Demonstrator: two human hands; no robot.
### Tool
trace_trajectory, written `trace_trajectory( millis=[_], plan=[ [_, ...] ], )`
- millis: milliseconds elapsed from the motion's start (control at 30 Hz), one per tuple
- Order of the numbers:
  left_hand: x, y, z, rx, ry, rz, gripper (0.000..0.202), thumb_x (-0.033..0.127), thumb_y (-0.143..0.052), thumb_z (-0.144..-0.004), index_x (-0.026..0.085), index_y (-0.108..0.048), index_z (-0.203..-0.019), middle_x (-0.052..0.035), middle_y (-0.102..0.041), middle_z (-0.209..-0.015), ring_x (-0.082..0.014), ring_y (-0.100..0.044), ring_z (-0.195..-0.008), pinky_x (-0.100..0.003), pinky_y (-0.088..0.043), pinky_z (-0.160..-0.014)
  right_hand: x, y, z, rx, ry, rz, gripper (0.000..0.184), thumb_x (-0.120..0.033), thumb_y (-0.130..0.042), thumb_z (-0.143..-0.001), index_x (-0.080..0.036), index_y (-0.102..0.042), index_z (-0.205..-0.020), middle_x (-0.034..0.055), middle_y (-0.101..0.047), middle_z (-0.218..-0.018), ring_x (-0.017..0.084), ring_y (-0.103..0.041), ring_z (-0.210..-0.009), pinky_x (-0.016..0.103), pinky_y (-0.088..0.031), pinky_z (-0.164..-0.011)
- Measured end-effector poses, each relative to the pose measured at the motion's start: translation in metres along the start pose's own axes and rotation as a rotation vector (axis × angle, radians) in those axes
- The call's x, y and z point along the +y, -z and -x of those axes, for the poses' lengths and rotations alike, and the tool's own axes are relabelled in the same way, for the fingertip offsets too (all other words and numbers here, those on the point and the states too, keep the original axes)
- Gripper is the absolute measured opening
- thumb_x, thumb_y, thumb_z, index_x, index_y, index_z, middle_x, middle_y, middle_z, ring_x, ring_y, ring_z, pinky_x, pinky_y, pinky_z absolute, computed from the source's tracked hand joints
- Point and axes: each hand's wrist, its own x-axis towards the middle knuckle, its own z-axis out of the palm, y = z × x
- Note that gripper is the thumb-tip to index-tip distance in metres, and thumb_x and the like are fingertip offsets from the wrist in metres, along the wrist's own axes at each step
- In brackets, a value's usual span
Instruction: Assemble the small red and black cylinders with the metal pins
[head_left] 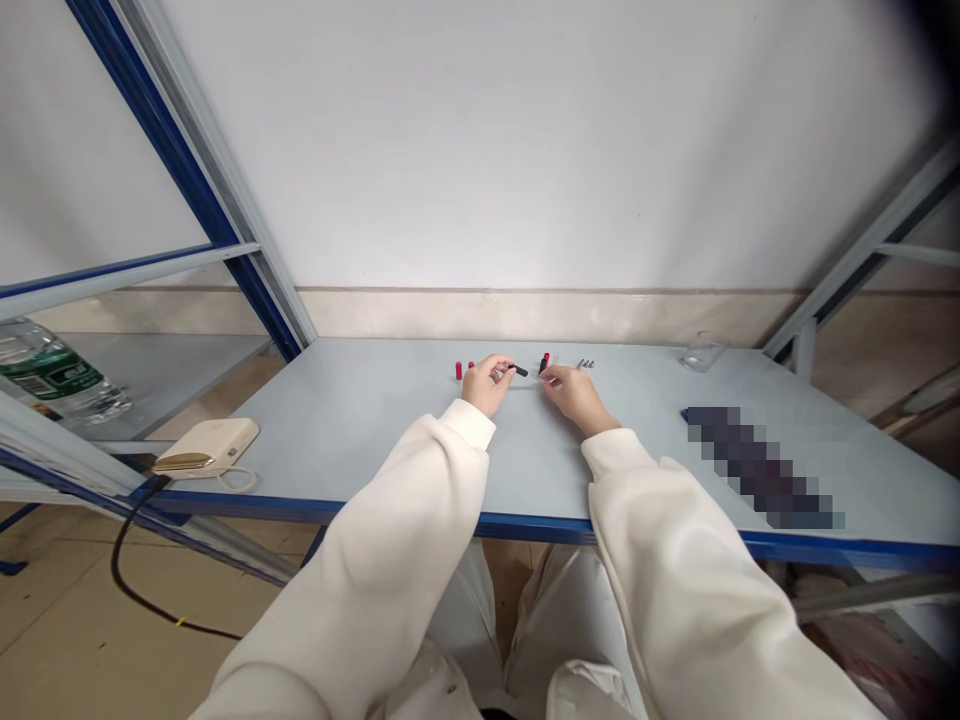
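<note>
My left hand [487, 384] pinches a small black tube [519, 371] between thumb and fingertips, just above the table, its free end pointing right. Across a narrow gap, my right hand [575, 393] has its fingertips pressed together around something small and pale that I cannot make out. Right behind those fingertips a black and red tube [544, 363] stands upright. To the left of my left hand is a short red cylinder [458, 371], with a second red one partly hidden behind the hand. Several small silver pieces [586, 365] lie beyond my right hand.
The grey table [360, 420] has a blue front edge and meets a wall behind. A clear container [703, 352] lies at the back right, above a blurred dark strip [757, 467]. A cream box [214, 445] with a cable sits left, near a water bottle [60, 375].
</note>
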Motion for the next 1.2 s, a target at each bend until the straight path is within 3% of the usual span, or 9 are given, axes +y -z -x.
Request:
trace_trajectory(
  millis=[533, 700, 867, 1067, 1200],
  plan=[
    [0.006, -0.002, 0.001, 0.036, 0.08, 0.158, 0.014, 0.023, -0.062, -0.075, 0.018, -0.066, -0.087, -0.0049, -0.069, -0.082, -0.0125, -0.061, -0.072, -0.026, -0.049, -0.069, 0.0, -0.01, -0.001, 0.169, 0.155, -0.183, 0.017, -0.022, -0.054, -0.077, -0.017, -0.067, -0.087, 0.0077, -0.069, -0.088, 0.017, -0.06, -0.07, 0.032, -0.048, -0.072],
    [0.002, -0.004, 0.004, -0.12, -0.022, 0.084, 0.03, 0.019, -0.057, -0.079, 0.02, -0.063, -0.109, -0.0063, -0.067, -0.102, -0.0115, -0.061, -0.075, -0.027, -0.051, -0.074, -0.007, -0.011, 0.0, 0.175, 0.077, -0.272, 0.02, -0.023, -0.056, -0.075, -0.016, -0.067, -0.091, 0.0081, -0.068, -0.087, 0.017, -0.06, -0.07, 0.033, -0.048, -0.073],
    [-0.003, -0.005, 0.008, -0.322, -0.167, -0.022, 0.055, 0.012, -0.052, -0.078, 0.021, -0.046, -0.132, -0.0107, -0.05, -0.133, -0.0148, -0.062, -0.089, -0.032, -0.052, -0.084, -0.016, -0.011, 0.003, 0.149, -0.02, -0.374, 0.03, -0.024, -0.059, -0.071, -0.013, -0.065, -0.098, 0.0078, -0.068, -0.087, 0.016, -0.059, -0.072, 0.032, -0.047, -0.075],
    [0.0, -0.003, 0.008, -0.335, -0.24, -0.118, 0.058, 0.009, -0.044, -0.08, 0.021, -0.04, -0.136, -0.0099, -0.04, -0.142, -0.0201, -0.049, -0.121, -0.036, -0.043, -0.101, -0.02, -0.009, 0.003, 0.1, -0.135, -0.42, 0.025, -0.029, -0.059, -0.069, -0.013, -0.066, -0.087, 0.0078, -0.068, -0.084, 0.018, -0.06, -0.075, 0.032, -0.046, -0.076],
    [0.005, 0.0, 0.009, -0.361, -0.303, -0.2, 0.059, 0.008, -0.041, -0.08, 0.018, -0.037, -0.138, -0.01, -0.039, -0.143, -0.0202, -0.039, -0.131, -0.037, -0.036, -0.108, -0.021, -0.009, 0.003, 0.107, -0.161, -0.425, 0.026, -0.031, -0.06, -0.068, -0.012, -0.066, -0.084, 0.0083, -0.068, -0.083, 0.019, -0.061, -0.078, 0.032, -0.046, -0.076]
  ],
)
